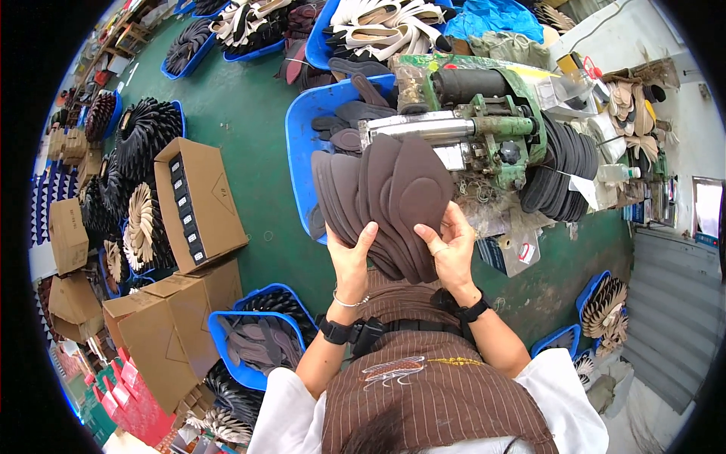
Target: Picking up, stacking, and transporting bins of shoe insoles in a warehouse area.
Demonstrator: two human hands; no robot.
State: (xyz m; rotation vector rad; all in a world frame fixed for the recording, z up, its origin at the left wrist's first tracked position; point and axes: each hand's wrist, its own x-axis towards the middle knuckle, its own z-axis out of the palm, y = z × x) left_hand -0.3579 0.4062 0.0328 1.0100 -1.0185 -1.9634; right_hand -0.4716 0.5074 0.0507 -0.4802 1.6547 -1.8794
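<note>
Between my two hands I hold a fanned-out stack of dark brown insoles [386, 193], upright in front of my waist. My left hand [351, 253] grips the left side of the stack, its thumb pressed on the face of the insoles. On the right edge my right hand [452, 246] is closed round the stack, thumb on the front insole. Just beyond the insoles stands a green machine with metal rollers [446, 127]. A blue basket [296, 144] with more dark insoles sits behind and left of the stack, partly hidden by it.
Cardboard boxes [200, 200] stand on the green floor to the left. Near my left elbow is a blue basket of insoles [261, 344]. A bundle of dark insoles [560, 170] lies right of the machine. Shoes fill a blue basket [321, 41] at the back.
</note>
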